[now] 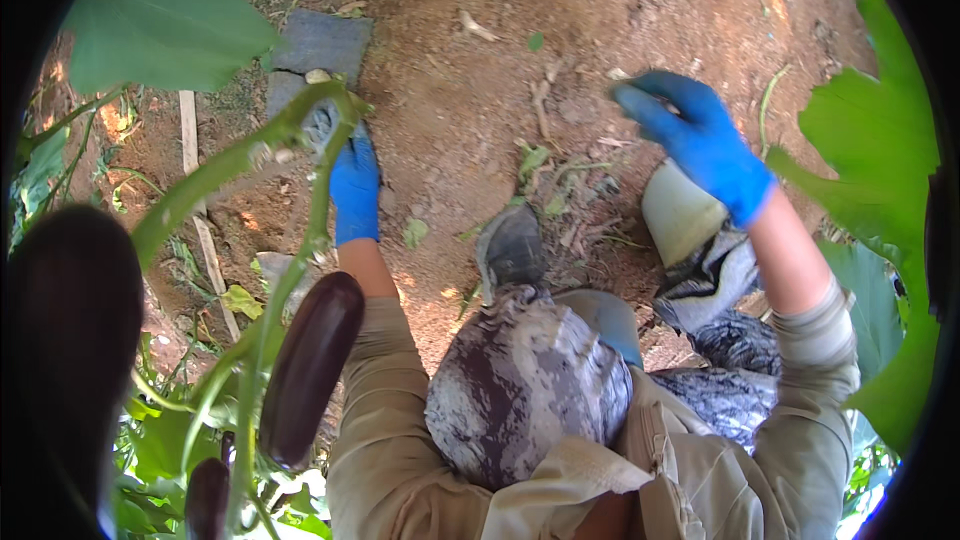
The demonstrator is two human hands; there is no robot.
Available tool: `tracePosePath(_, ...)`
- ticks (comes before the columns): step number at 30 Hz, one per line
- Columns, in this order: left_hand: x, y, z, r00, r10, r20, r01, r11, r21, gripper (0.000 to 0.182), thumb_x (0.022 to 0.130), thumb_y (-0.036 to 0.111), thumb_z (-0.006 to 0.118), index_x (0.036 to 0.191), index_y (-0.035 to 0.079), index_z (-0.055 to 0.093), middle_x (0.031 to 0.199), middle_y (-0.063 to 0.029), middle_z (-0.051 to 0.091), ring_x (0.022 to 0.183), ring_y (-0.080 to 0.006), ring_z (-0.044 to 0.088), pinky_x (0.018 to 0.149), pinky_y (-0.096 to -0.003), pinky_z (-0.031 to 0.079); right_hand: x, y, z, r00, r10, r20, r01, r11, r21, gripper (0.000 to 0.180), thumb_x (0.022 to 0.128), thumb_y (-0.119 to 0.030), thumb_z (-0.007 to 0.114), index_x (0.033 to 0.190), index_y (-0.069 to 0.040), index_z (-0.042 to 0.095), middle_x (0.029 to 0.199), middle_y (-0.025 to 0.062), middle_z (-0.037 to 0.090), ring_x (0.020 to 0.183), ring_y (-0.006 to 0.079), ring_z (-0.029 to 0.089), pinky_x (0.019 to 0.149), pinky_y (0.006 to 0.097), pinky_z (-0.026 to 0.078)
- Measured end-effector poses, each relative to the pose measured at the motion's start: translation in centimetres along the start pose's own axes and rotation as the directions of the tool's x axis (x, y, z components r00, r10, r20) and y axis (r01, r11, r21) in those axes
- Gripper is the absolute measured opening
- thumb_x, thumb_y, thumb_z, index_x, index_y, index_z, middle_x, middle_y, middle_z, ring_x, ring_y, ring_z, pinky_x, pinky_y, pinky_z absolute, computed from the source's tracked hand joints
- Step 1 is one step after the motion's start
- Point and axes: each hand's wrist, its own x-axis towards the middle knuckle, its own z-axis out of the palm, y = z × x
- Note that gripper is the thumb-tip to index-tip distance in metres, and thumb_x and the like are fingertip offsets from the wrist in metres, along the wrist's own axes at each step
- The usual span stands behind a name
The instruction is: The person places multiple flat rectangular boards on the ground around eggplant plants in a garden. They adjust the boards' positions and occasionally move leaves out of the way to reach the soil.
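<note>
Both of my hands wear blue gloves. My left hand [355, 184] reaches down near the ground beside a gray slab [322, 43]; a thick green eggplant stem [225, 176] hides its fingertips, so its grip cannot be told. My right hand [694, 136] is raised above the soil at the right, its thumb and fingers apart, with darkened fingertips and nothing visible between them. A pale rounded object, partly under that hand [679, 210], stands by my boot area. A dark purple eggplant [311, 371] hangs beside my left forearm.
A larger dark eggplant [71, 345] hangs close at the far left. Broad green leaves [169, 19] fill the upper left and right side [870, 142]. A thin wooden strip [189, 127] lies on the soil. Plant debris [574, 195] lies before my shoe [511, 246].
</note>
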Motion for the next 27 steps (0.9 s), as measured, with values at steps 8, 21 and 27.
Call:
tracePosePath(8, -5.0, 5.1, -2.8, 0.996, -0.026, -0.085, 0.022, 0.998, -0.052, 0.049, 0.091, 0.029, 0.06, 0.13, 0.001, 0.051, 0.135, -0.0206, 0.049, 0.126, -0.0331, 0.045, 0.106, -0.041, 0.032, -19.1, 8.4, -23.3, 0.895, 0.446, -0.036, -0.415, 0.797, -0.439, 0.059, 0.087, -0.028, 0.066, 0.136, -0.004, 0.044, 0.125, 0.0164, 0.056, 0.109, 0.0219, 0.056, 0.095, 0.0347, 0.046)
tracePosePath(21, -17.3, 40.3, -18.8, 0.985, 0.109, 0.134, -0.079, 0.973, -0.216, 0.038, 0.095, 0.02, 0.055, 0.128, 0.001, 0.054, 0.126, -0.0079, 0.058, 0.117, -0.0161, 0.051, 0.104, -0.0306, 0.035, -27.7, 30.2, -16.7, 0.971, 0.194, -0.14, -0.121, 0.903, 0.413, 0.075, 0.075, -0.043, 0.075, 0.127, 0.004, 0.049, 0.12, 0.0183, 0.059, 0.11, 0.0241, 0.057, 0.095, 0.0382, 0.045)
tracePosePath(27, -28.1, 54.6, -11.0, 0.626, 0.614, 0.482, -0.705, 0.709, 0.012, 0.039, 0.084, 0.018, 0.067, 0.119, 0.005, 0.058, 0.12, -0.0115, 0.06, 0.109, -0.0238, 0.057, 0.094, -0.0337, 0.044, -30.7, 29.7, -14.8, 0.695, -0.254, -0.673, 0.026, 0.944, -0.33, 0.055, 0.08, -0.042, 0.066, 0.121, -0.007, 0.054, 0.118, 0.0212, 0.056, 0.109, 0.0382, 0.053, 0.093, 0.0464, 0.043)
